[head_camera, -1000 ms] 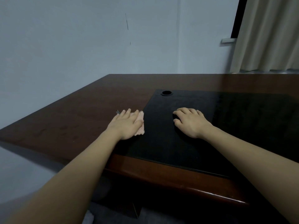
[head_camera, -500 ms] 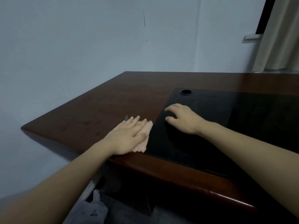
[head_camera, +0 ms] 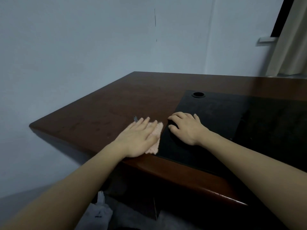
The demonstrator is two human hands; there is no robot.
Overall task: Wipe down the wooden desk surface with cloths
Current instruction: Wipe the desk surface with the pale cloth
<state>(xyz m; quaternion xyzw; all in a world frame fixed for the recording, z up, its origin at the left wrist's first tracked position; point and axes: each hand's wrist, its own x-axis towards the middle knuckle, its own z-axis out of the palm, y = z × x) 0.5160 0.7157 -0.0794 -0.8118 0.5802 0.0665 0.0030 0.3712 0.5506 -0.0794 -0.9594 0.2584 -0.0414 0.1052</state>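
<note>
The table (head_camera: pixel 106 112) is dark reddish-brown wood, smooth, with a glossy rounded front edge that catches a highlight and faint smudges dulling its top. Set in it, a black panel (head_camera: pixel 216 123) looks matt and slightly dusty. The cloth (head_camera: pixel 155 138) is pale pink with a fuzzy, nubbly pile. The wall (head_camera: pixel 83 47) is flat matt paint; the curtain (head_camera: pixel 292 47) is soft pale fabric.

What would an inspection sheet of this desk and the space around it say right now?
Surface: wooden desk, with a black inlay panel and a round cable hole.
Job's things: pink cloth flat on the wood beside the panel's edge.
Clutter: small dark speck beyond the cloth.
Hands: left hand presses the cloth, fingers straight; right hand rests on the panel, fingers curled.
Cables: nothing seen.
Surroundings: wall, curtain, white bag on the floor.
</note>
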